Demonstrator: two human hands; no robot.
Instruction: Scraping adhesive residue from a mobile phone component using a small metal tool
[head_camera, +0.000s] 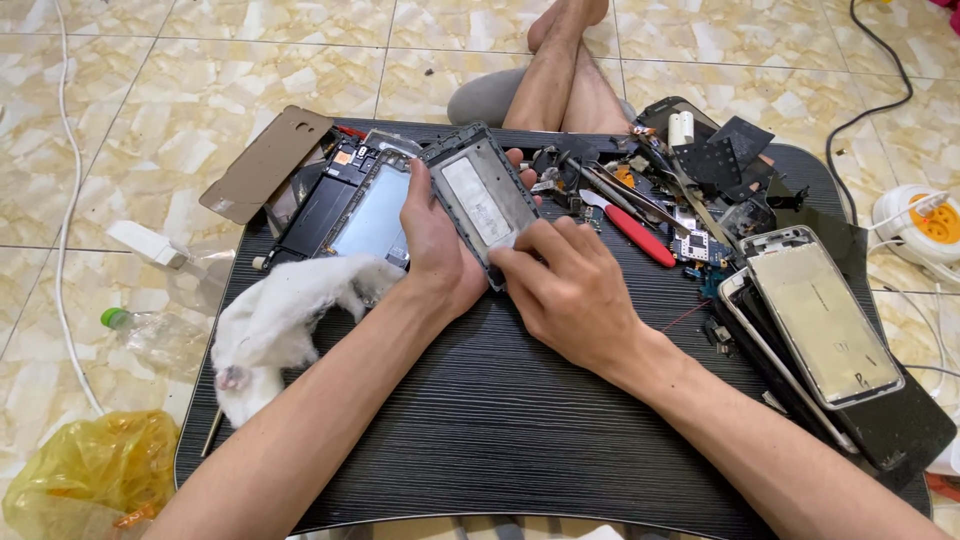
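Two hands, rectangular metal phone frame

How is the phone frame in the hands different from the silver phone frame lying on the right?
The held frame is dark grey, tilted up off the table, in both hands' grip. The silver frame is lighter, lies flat atop a stack of other phone parts, and is untouched. Both are stripped rectangular phone shells.
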